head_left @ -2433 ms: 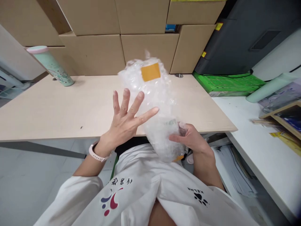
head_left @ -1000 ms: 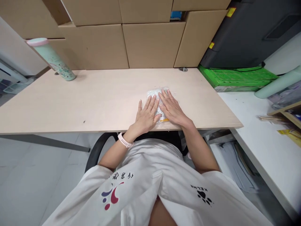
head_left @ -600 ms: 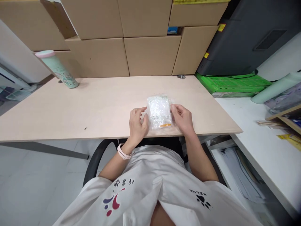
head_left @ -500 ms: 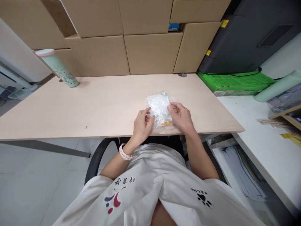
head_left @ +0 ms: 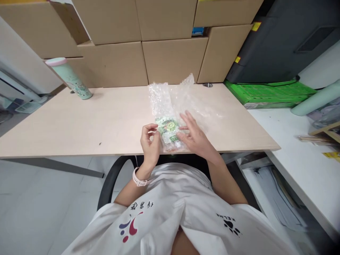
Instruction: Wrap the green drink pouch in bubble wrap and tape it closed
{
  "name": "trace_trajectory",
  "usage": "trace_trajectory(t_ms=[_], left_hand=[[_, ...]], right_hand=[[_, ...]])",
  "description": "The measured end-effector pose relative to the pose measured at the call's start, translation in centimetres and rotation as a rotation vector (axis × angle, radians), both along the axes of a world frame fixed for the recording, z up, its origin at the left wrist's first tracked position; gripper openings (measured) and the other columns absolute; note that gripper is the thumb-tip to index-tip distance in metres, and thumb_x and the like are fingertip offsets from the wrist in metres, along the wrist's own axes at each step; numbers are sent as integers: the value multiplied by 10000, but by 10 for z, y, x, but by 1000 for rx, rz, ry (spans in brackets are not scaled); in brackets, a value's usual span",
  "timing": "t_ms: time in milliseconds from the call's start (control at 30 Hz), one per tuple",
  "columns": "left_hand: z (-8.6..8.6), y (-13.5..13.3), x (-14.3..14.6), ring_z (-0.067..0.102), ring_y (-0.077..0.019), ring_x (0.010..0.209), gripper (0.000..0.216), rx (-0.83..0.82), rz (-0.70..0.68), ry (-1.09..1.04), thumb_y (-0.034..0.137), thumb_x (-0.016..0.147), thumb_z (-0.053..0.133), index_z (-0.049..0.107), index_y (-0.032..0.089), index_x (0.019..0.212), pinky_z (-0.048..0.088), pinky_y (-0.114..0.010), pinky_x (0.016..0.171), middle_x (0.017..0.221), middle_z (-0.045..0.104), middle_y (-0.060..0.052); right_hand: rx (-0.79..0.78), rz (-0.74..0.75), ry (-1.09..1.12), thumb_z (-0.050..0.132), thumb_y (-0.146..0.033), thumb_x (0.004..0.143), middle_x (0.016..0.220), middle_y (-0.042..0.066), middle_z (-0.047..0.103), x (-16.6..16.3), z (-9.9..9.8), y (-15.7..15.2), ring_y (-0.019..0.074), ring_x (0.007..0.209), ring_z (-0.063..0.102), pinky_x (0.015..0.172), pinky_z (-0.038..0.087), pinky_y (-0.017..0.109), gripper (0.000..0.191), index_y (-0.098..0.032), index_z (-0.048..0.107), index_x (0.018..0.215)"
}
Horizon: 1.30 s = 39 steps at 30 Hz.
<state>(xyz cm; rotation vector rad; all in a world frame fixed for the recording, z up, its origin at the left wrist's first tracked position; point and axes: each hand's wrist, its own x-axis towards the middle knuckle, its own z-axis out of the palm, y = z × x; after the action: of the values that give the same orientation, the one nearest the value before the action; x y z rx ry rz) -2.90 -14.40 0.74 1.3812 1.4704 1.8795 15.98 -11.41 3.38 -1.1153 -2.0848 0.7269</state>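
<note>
A flat green-and-white packet (head_left: 170, 126) with a round printed picture lies near the front edge of the desk. Clear bubble wrap (head_left: 160, 97) surrounds it and spreads out behind it and to the right. My left hand (head_left: 151, 143) is at the packet's left side, its fingers curled toward the thumb at the wrap's edge. Over the right side of the wrap is my right hand (head_left: 195, 139), fingers stretched and spread, slightly blurred. An orange-brown strip shows faintly under the wrap along the packet's front end.
A pale green tumbler (head_left: 70, 78) with a pink lid stands at the desk's left rear. Stacked cardboard boxes (head_left: 175, 60) line the back of the desk (head_left: 119, 120). At right are a dark case (head_left: 276, 46), a green box (head_left: 268, 94) and a white side table (head_left: 297, 141).
The bubble wrap has been unfolded away from me and to the right, uncovering the green packet's face. My left hand moved slightly left; my right hand's fingers spread.
</note>
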Motion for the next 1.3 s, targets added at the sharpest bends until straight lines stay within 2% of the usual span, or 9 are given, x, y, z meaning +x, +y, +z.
trace_trajectory(t_ms=[133, 267, 367, 600, 733, 933, 1067, 1200, 1300], left_hand=[[7, -6, 9, 623, -225, 1126, 192, 94, -172, 561, 260, 953, 552, 650, 208, 1110, 488, -416, 1012, 1157, 696, -89], [7, 1, 24, 421, -371, 1430, 493, 59, -447, 1171, 358, 883, 715, 591, 236, 1344, 216, -670, 1205, 1509, 527, -136], [7, 10, 29, 467, -374, 1376, 480, 10, -533, 1324, 369, 866, 747, 617, 220, 1303, 129, -749, 1198, 1388, 612, -131], [13, 15, 19, 596, -238, 1021, 79, 154, -355, 1163, 303, 906, 699, 665, 232, 899, 201, -655, 1236, 997, 692, -34], [19, 0, -7, 626, -197, 957, 147, 281, -24, 902, 313, 952, 634, 619, 237, 827, 321, -555, 1197, 967, 710, -16], [22, -21, -47, 656, -211, 1000, 107, 255, 457, 553, 277, 929, 657, 586, 225, 869, 418, -512, 1101, 950, 693, -40], [18, -18, -38, 651, -222, 1072, 66, 207, 322, 540, 263, 940, 607, 615, 212, 981, 506, -432, 993, 1047, 699, -73], [20, -18, -18, 646, -227, 1098, 123, 206, 77, 630, 218, 945, 547, 649, 223, 1013, 527, -444, 980, 1120, 721, -76], [29, -27, -14, 606, -244, 1212, 240, 285, 63, 664, 171, 946, 468, 664, 249, 1060, 490, -503, 1058, 1236, 708, -69]], right_hand=[[120, -301, -123, 441, -488, 988, 1702, 199, 139, 12, -17, 19, 336, 1184, 645, 882, 577, 520, 659, -223, 326, 1580], [282, -541, -340, 494, -476, 959, 1639, 251, 282, 32, -33, 32, 451, 1380, 428, 1026, 402, 691, 627, -174, 427, 1505], [215, -560, -433, 527, -490, 943, 1449, 267, 523, 46, -39, 37, 456, 1298, 478, 1010, 394, 681, 635, -132, 479, 1464], [133, -481, -339, 543, -389, 922, 1211, 164, 692, 51, -39, 41, 328, 1031, 647, 914, 497, 485, 453, -174, 638, 1309], [113, -536, -279, 515, -371, 917, 1146, 119, 730, 53, -37, 39, 300, 964, 667, 836, 505, 422, 342, -203, 716, 1136], [230, -827, -276, 503, -347, 890, 1054, 158, 715, 88, -27, 35, 334, 923, 647, 793, 476, 446, 308, -186, 735, 1012], [320, -993, -282, 509, -341, 896, 1044, 186, 688, 115, -15, 32, 400, 1014, 613, 871, 436, 564, 316, -199, 740, 1058], [468, -1162, -289, 568, -339, 887, 1291, 238, 604, 121, -4, 25, 468, 1253, 484, 991, 330, 657, 446, -206, 652, 1304], [465, -986, -239, 554, -327, 890, 1260, 212, 647, 103, -5, 18, 422, 1197, 539, 991, 389, 611, 442, -173, 652, 1293]])
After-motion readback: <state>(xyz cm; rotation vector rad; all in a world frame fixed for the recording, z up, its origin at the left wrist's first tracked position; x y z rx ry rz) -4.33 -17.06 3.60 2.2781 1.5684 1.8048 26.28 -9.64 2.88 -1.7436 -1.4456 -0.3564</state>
